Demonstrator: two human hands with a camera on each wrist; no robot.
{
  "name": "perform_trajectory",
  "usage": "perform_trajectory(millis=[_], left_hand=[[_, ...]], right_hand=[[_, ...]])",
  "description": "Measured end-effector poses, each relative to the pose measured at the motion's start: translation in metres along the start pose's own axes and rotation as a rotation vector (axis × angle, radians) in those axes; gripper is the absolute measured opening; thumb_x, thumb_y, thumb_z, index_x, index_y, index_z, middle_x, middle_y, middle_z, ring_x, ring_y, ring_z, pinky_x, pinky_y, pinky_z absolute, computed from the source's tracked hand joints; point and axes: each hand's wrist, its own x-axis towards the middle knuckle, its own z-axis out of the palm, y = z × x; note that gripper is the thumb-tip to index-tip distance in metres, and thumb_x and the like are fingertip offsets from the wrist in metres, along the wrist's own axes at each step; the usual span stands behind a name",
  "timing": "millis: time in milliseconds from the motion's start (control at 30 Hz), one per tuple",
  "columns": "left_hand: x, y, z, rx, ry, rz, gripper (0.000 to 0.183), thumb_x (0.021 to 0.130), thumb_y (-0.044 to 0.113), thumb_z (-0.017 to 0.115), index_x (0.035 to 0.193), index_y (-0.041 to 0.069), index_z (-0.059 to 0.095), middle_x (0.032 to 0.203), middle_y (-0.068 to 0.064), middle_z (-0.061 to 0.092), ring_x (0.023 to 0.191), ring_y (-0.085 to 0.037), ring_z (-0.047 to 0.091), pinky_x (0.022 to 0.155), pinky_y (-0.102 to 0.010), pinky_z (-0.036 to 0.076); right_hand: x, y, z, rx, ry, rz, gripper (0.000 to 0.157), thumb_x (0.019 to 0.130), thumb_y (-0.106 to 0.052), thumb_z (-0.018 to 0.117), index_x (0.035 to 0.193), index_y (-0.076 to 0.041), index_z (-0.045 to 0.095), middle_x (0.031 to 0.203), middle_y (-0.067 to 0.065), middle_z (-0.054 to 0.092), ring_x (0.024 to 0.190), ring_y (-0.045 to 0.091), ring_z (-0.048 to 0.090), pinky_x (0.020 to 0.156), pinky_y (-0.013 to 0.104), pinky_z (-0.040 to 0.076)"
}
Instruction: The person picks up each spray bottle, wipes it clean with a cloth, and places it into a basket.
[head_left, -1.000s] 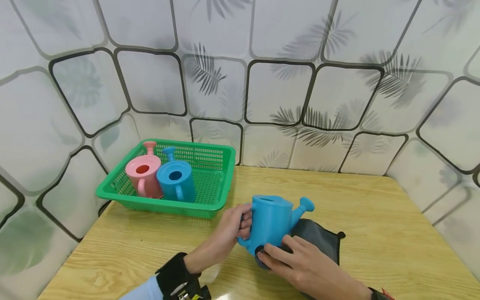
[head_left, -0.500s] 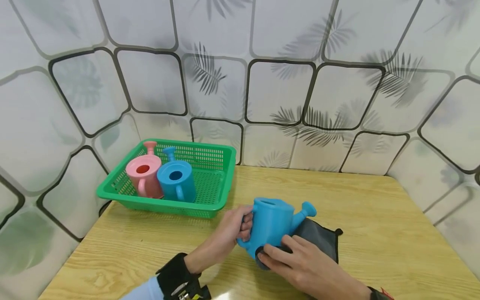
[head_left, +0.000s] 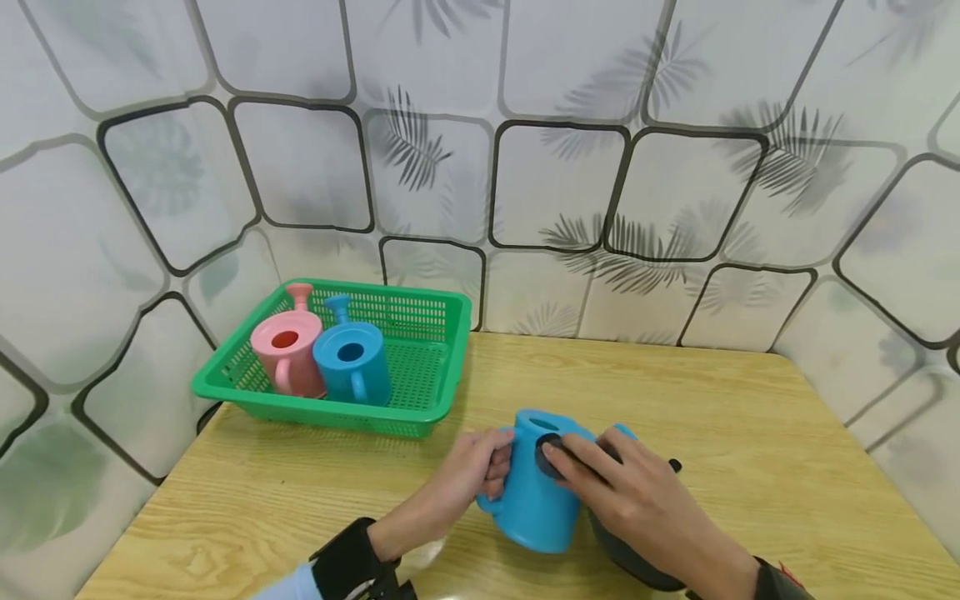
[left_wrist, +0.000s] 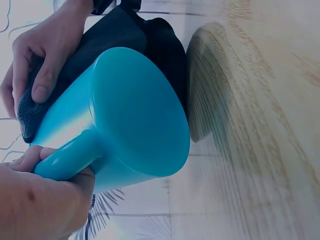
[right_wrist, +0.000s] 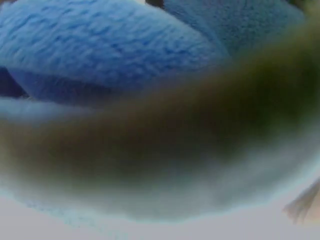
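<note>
My left hand [head_left: 467,473] grips the handle of a blue watering can [head_left: 534,510], tilted above the table. In the left wrist view its round bottom [left_wrist: 142,112] faces the camera, the fingers curled round the handle [left_wrist: 70,157]. My right hand [head_left: 637,493] holds a dark grey cloth [head_left: 633,562] against the can's upper side; part of the cloth hangs below the palm. The can's spout is mostly hidden behind the right hand. Close up in the right wrist view, the fuzzy cloth [right_wrist: 100,42] looks blue, with a blurred band in front.
A green plastic basket [head_left: 420,414] stands at the back left of the wooden table [head_left: 712,400]. Inside it are a pink watering can [head_left: 300,362] and another blue watering can [head_left: 367,367], side by side. Patterned wall covering [head_left: 555,183] borders the table behind and at both sides.
My right hand has moved the cloth from the can's lower part up to near its rim. The can has dropped slightly, and its spout is now largely covered by the hand.
</note>
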Motion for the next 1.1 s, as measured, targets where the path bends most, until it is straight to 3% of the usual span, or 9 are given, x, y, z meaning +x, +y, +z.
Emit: perform_trajectory(millis=[300, 767, 1100], left_hand=[[0.0, 0.003, -0.003, -0.047, 0.054, 0.016, 0.041, 0.1, 0.021, 0.044, 0.062, 0.012, 0.031, 0.054, 0.007, 0.024, 0.043, -0.006, 0.024, 0.046, -0.019, 0.026], [0.002, 0.004, -0.004, -0.117, 0.119, -0.03, 0.041, 0.098, 0.022, 0.047, 0.06, 0.014, 0.032, 0.05, 0.009, 0.025, 0.039, -0.004, 0.025, 0.043, -0.019, 0.028], [0.005, 0.011, -0.008, -0.18, 0.212, 0.002, 0.044, 0.1, 0.021, 0.044, 0.06, 0.014, 0.029, 0.048, 0.008, 0.024, 0.038, -0.006, 0.024, 0.044, -0.022, 0.028]], right_hand=[[0.002, 0.008, 0.0, 0.005, 0.132, 0.08, 0.044, 0.107, -0.031, 0.036, 0.115, -0.004, 0.071, 0.104, 0.014, 0.066, 0.068, 0.021, 0.052, 0.044, 0.032, 0.051], [-0.005, -0.003, 0.005, 0.104, 0.027, 0.021, 0.045, 0.108, -0.03, 0.03, 0.121, -0.01, 0.068, 0.112, 0.007, 0.066, 0.075, 0.018, 0.055, 0.052, 0.029, 0.051], [-0.013, -0.022, 0.012, 0.182, -0.082, -0.104, 0.048, 0.11, -0.021, 0.021, 0.123, -0.011, 0.066, 0.114, 0.003, 0.066, 0.073, 0.014, 0.05, 0.055, 0.024, 0.047]])
